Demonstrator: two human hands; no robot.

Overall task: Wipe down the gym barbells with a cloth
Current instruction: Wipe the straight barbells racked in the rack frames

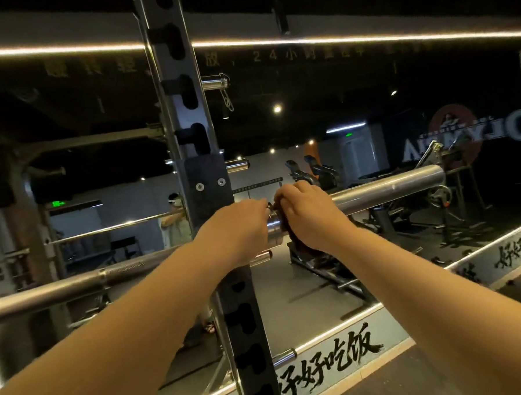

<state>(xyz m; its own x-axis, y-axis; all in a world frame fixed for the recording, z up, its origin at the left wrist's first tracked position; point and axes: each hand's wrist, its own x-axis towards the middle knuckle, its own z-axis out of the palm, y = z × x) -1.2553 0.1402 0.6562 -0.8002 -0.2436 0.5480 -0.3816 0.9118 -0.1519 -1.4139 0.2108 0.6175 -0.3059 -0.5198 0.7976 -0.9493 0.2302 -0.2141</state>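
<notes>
Mirror (325,127) lettering "24", hands (277,217) gripping barbell (385,190)

Viewpoint: we have one head-worn wide-angle camera, so no second view shares the scene.
Facing: we look forward and slightly down, along both forearms toward the barbell (388,189) at 12 o'clock.
Nearness: we sit close, the rack upright (189,134) within arm's reach.
Beyond: a mirror wall (339,117) fills 12 to 2 o'clock.
Edges: straight lines bow near our frame's borders.

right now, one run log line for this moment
step: wiping barbell collar | right hand: presses dark cloth | left hand: at collar | bar racked
</notes>
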